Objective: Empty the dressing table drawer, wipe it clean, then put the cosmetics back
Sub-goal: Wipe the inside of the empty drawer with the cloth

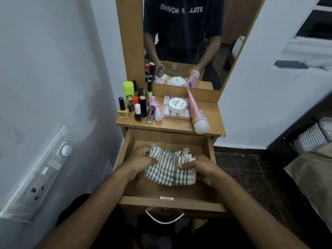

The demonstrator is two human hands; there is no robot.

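both hands were down inside the open drawer (211,159), the left hand (142,161) gripping the left edge of the striped cloth (169,168) with its thumb laid over the top, the right hand (199,168) pinching the right edge the same way, so the cloth lay bunched between them on the drawer floor. neither hand was nearer; the cloth sat directly under both, its longer side running left to right, across the drawer rather than front to back. bare wood showed in front of and behind it, so the wipe would probably have to travel toward the back wall or back toward the handle (164,219). the cosmetics stood just beyond, up on the dressing table top (213,114): nail polish bottles (138,112) clustered at the left, a white jar (177,105) reading "nail polish" with a brand like "zudio" on a clear box, and a pink tube (196,110) lying at the right, its label unreadable. in the mirror (183,42), a shirt showed reversed lettering, "still // moving".
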